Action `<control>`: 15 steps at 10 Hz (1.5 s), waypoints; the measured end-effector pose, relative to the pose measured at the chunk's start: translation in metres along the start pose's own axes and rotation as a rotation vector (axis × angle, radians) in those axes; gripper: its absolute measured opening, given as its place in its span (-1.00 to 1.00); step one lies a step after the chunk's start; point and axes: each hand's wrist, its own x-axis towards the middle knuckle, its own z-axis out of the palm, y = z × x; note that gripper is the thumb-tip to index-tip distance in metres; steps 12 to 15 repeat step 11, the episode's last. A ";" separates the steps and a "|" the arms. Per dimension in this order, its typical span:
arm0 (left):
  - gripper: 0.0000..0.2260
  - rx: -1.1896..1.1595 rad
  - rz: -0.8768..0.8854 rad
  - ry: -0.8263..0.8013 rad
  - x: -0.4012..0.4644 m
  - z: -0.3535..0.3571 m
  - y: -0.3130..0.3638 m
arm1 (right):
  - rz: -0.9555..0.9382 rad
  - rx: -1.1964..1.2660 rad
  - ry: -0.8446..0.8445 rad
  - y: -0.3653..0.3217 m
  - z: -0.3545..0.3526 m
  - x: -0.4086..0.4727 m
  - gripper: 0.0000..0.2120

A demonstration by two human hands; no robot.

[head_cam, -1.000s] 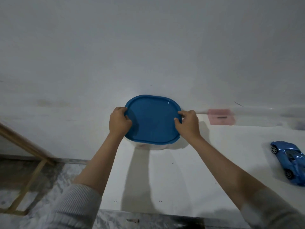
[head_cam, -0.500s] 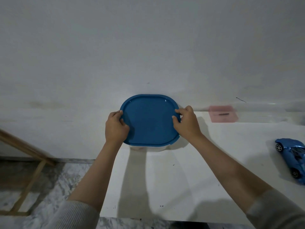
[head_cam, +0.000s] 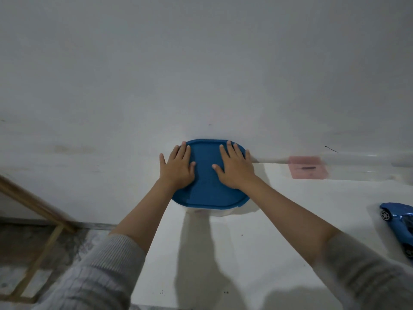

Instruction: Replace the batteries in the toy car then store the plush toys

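Both hands, the left hand (head_cam: 178, 168) and right hand (head_cam: 234, 168), press flat with straight fingers on a blue lid (head_cam: 207, 191) atop a white tub (head_cam: 214, 213), suggesting storing is nearly finished; no plush toys show, and the toy car (head_cam: 400, 224) sits well apart at the right.

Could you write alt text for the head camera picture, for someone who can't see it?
Two bare hands, left hand and right hand, press flat with straight fingers on a blue lid that sits on a pale container on a white table against a white wall. A blue toy car lies at the table's right edge.
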 end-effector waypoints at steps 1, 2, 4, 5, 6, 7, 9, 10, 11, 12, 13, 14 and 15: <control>-0.48 -0.023 0.032 -0.028 0.006 0.005 -0.005 | -0.004 -0.054 -0.037 0.003 0.008 0.005 -0.36; -0.48 -0.050 0.052 -0.016 0.008 0.007 -0.008 | -0.008 -0.065 -0.063 0.005 0.012 0.008 -0.37; -0.46 0.061 0.053 0.017 0.007 0.013 -0.003 | 0.017 -0.094 -0.074 0.000 0.013 0.007 -0.37; -0.47 0.111 0.031 -0.004 0.007 0.012 -0.001 | 0.049 -0.067 -0.104 -0.008 0.009 0.006 -0.39; -0.48 0.118 0.007 -0.029 0.005 0.011 0.002 | 0.133 0.045 -0.128 -0.019 0.012 0.002 -0.41; -0.48 0.085 0.023 -0.013 0.005 0.013 0.002 | 0.159 0.083 -0.005 -0.023 0.019 -0.002 -0.42; -0.48 -0.116 0.025 -0.039 0.006 0.002 -0.004 | 0.175 0.171 -0.076 -0.022 0.009 -0.002 -0.41; -0.51 -0.371 -0.028 -0.074 0.012 -0.024 -0.005 | 0.233 0.639 -0.052 -0.019 -0.023 -0.008 -0.43; -0.55 -0.670 -0.102 0.193 -0.001 -0.036 -0.014 | 0.269 1.063 0.471 -0.012 -0.068 -0.031 -0.72; -0.55 -0.670 -0.102 0.193 -0.001 -0.036 -0.014 | 0.269 1.063 0.471 -0.012 -0.068 -0.031 -0.72; -0.55 -0.670 -0.102 0.193 -0.001 -0.036 -0.014 | 0.269 1.063 0.471 -0.012 -0.068 -0.031 -0.72; -0.55 -0.670 -0.102 0.193 -0.001 -0.036 -0.014 | 0.269 1.063 0.471 -0.012 -0.068 -0.031 -0.72; -0.55 -0.670 -0.102 0.193 -0.001 -0.036 -0.014 | 0.269 1.063 0.471 -0.012 -0.068 -0.031 -0.72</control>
